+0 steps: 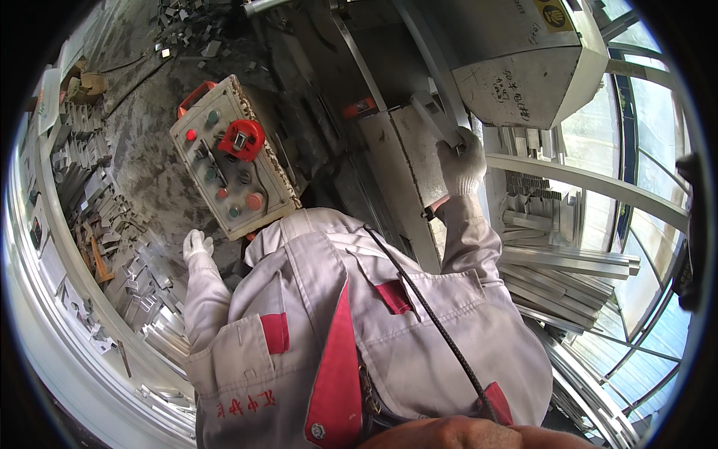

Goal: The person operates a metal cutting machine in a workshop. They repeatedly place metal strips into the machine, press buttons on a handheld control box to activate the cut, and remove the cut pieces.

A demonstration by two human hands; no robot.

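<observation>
My right hand [462, 161], in a white knit glove, is closed on the near end of a short aluminium profile [429, 112] over the pale machine bed. The profile lies at a slant beside a long metal bar. My left hand [197, 245], also gloved, hangs at my left below the control box [239, 191]; its fingers are loosely apart and nothing shows in them. A red tape measure [241, 141] rests on the box's button panel, among red and green buttons.
A large metal machine hood [516, 75] stands at the far right. Stacked aluminium profiles [561, 277] lie at my right. Many offcuts [93, 172] are heaped along the left, with more scraps [196, 30] on the far floor. A red object [360, 108] sits beside the machine bed.
</observation>
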